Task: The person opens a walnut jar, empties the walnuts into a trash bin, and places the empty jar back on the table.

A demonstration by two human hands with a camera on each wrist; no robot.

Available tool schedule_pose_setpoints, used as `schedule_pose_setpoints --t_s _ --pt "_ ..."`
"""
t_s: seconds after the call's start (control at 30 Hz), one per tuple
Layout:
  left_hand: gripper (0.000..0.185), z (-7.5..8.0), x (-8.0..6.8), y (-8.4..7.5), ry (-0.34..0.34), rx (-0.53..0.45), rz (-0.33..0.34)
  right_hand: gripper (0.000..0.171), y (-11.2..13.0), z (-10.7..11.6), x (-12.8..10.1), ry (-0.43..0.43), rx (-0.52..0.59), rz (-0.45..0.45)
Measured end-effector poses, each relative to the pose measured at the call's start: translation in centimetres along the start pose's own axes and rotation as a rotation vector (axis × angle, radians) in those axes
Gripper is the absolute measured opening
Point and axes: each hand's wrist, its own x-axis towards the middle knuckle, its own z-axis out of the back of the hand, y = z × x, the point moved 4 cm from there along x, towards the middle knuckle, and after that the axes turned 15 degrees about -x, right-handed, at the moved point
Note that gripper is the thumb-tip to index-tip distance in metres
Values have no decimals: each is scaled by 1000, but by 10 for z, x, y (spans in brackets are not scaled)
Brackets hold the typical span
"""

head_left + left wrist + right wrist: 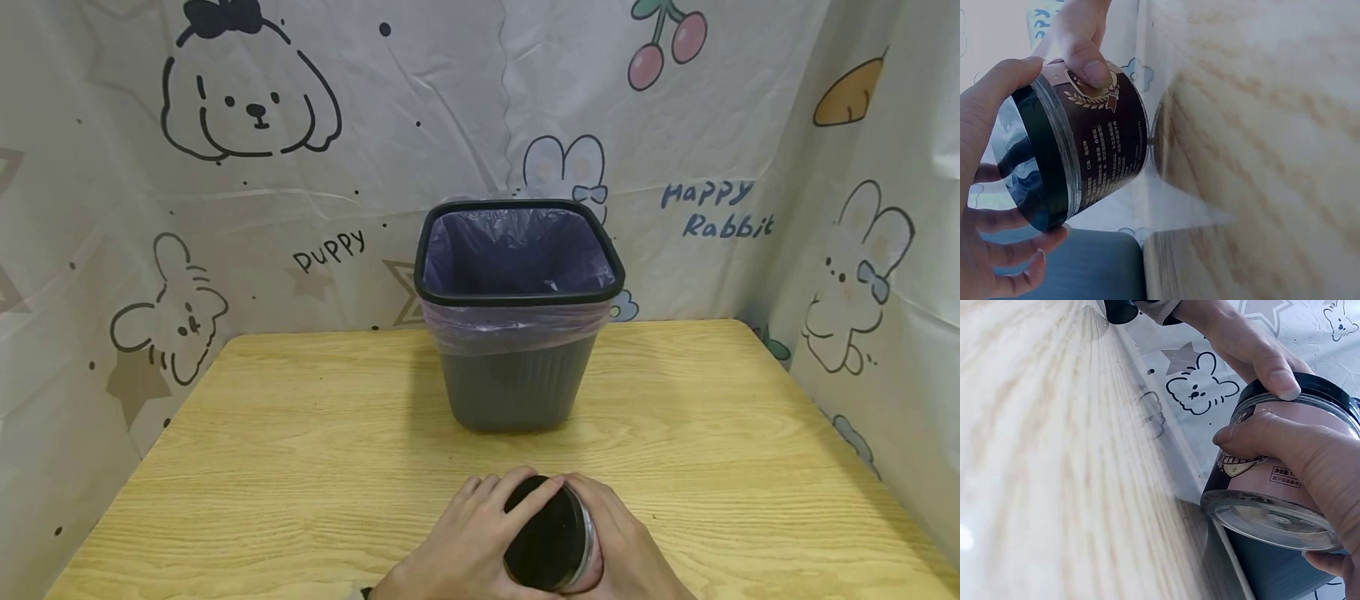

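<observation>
Jar (551, 537) gripped by both curled hands: left hand (468, 542), right hand (622, 550).

Bare hands (480, 542); dark band at left wrist (1124, 310).

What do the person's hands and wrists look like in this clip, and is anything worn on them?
Both hands are bare: no gloves, no rings visible. The left hand has short, unpainted nails on its fingers. A dark band or device shows at the left wrist. The right hand shows no sleeve in view.
</observation>
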Motion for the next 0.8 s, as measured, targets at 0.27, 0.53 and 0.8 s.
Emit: schedule_pose_setpoints --t_s 0.27,0.53,0.8 --pt "110 -3 0 0 -26 -3 14 111 -1 1 0 -12 -2 8" --pt "109 -4 0 0 -32 -5 8 112 -1 0 0 -18 -11 10" --pt "103 -5 4 -3 11 -116 -97 112 0 1 1 -53 -40 36"
